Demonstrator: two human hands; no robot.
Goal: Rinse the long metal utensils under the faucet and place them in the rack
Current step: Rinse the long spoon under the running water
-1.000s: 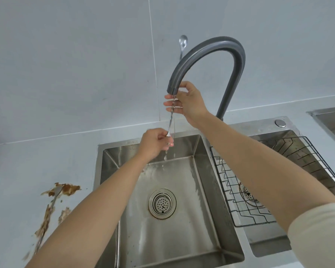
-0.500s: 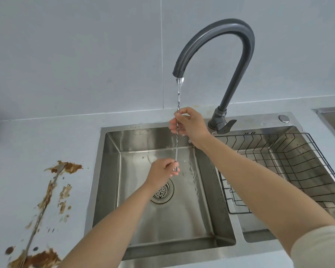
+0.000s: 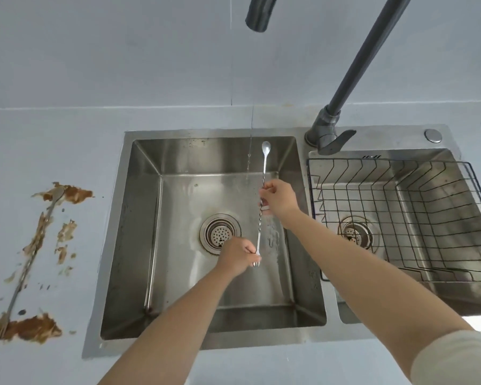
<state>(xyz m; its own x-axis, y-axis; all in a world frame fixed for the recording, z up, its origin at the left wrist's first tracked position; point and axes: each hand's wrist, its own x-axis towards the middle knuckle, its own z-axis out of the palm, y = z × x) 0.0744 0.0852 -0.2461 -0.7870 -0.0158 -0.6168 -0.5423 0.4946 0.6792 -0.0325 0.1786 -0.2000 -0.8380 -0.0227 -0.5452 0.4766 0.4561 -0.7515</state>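
Observation:
A long twisted metal spoon (image 3: 264,165) is held upright over the left sink basin (image 3: 178,276), bowl end at the top. My right hand (image 3: 278,200) pinches its middle, and my left hand (image 3: 238,258) grips its forked lower end. The grey faucet spout (image 3: 260,15) hangs above, and a thin stream of water (image 3: 251,134) falls just left of the spoon. A black wire rack (image 3: 400,218) sits in the right basin with nothing in it. A second long metal utensil (image 3: 29,259) lies on the counter at the left, smeared with brown sauce.
Brown sauce stains (image 3: 28,329) spread over the grey counter left of the sink. The faucet base and lever (image 3: 328,137) stand between the two basins. A round button (image 3: 433,135) sits on the sink deck at the back right.
Both hands have lowered the spoon into the left basin, away from the spout. The water has thinned to a trickle, and the spoon is now beside the stream. The view has tilted down.

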